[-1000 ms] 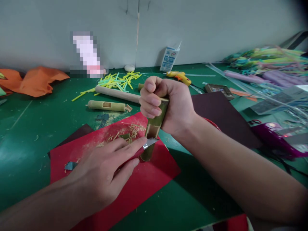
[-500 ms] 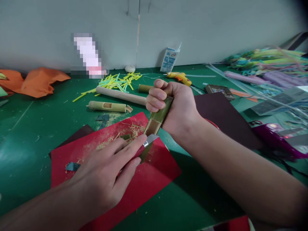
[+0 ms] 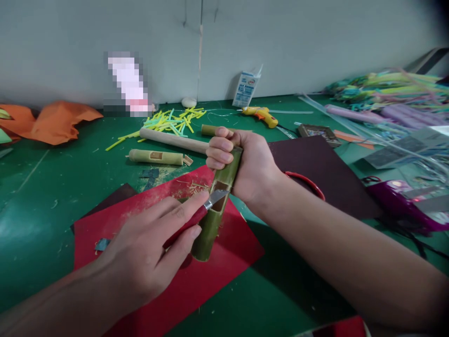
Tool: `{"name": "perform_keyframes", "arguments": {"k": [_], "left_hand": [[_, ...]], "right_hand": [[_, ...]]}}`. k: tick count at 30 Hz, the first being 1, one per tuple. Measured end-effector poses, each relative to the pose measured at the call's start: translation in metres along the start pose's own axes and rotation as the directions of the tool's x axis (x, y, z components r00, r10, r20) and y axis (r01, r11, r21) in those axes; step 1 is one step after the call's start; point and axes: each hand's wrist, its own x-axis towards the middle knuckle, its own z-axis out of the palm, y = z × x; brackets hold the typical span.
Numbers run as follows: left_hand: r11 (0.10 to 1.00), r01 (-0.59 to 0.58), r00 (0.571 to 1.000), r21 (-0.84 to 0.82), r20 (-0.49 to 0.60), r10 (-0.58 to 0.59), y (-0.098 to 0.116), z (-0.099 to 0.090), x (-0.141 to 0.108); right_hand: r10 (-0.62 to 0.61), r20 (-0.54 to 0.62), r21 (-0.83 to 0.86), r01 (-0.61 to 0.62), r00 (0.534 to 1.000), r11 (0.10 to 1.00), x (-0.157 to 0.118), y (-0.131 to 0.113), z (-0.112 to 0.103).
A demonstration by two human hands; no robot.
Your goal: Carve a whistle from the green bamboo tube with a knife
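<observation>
My right hand [image 3: 242,161] is wrapped round the upper end of a green bamboo tube [image 3: 205,236], which tilts down to the left over a red sheet [image 3: 224,262]. A rectangular opening is cut in the tube's side. In my left hand [image 3: 150,248] is a carving knife [image 3: 185,227] with a red handle. Its short angled blade lies across the opening, my index finger stretched along the handle. Whether the edge touches the bamboo I cannot tell. Shavings [image 3: 198,187] lie on the sheet behind the tube.
Behind stand a notched bamboo piece [image 3: 164,157], a wooden rod [image 3: 171,139], yellow strips [image 3: 168,122], a yellow glue gun [image 3: 261,114] and a drink carton [image 3: 246,89]. On the right are a dark sheet [image 3: 315,173], a purple device [image 3: 396,199] and plastic strips. Orange cloth [image 3: 63,124] lies left.
The bamboo tube has swung more upright, its lower end now showing below the knife. My right hand has shifted slightly left and down. The knife blade now lies over the opening.
</observation>
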Motion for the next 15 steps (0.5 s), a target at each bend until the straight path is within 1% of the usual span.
{"name": "perform_keyframes", "arguments": {"k": [3, 6, 8, 11, 13, 15], "left_hand": [[0.993, 0.085, 0.996, -0.076, 0.020, -0.084, -0.002, -0.001, -0.001], [0.949, 0.238, 0.970, -0.206, -0.007, -0.245, -0.004, -0.003, -0.001], [0.887, 0.353, 0.923, -0.297, -0.045, -0.382, -0.003, -0.002, 0.001], [0.751, 0.484, 0.826, -0.448, -0.048, -0.561, 0.004, 0.001, 0.006], [0.686, 0.514, 0.777, -0.515, -0.058, -0.626, 0.007, 0.003, 0.009], [0.673, 0.504, 0.747, -0.541, -0.117, -0.654, 0.005, 0.005, 0.010]], "right_hand": [[-0.020, 0.022, 0.008, 0.020, 1.000, 1.000, 0.001, 0.000, -0.001], [-0.094, 0.008, 0.054, 0.094, 0.996, 0.994, 0.001, -0.003, -0.001], [-0.166, -0.036, 0.093, 0.169, 0.985, 0.981, 0.001, -0.006, 0.000], [-0.253, -0.093, 0.138, 0.265, 0.963, 0.954, 0.001, -0.011, 0.000], [-0.281, -0.126, 0.179, 0.300, 0.951, 0.937, 0.001, -0.013, 0.000], [-0.280, -0.149, 0.235, 0.309, 0.949, 0.922, 0.002, -0.013, 0.000]]}}
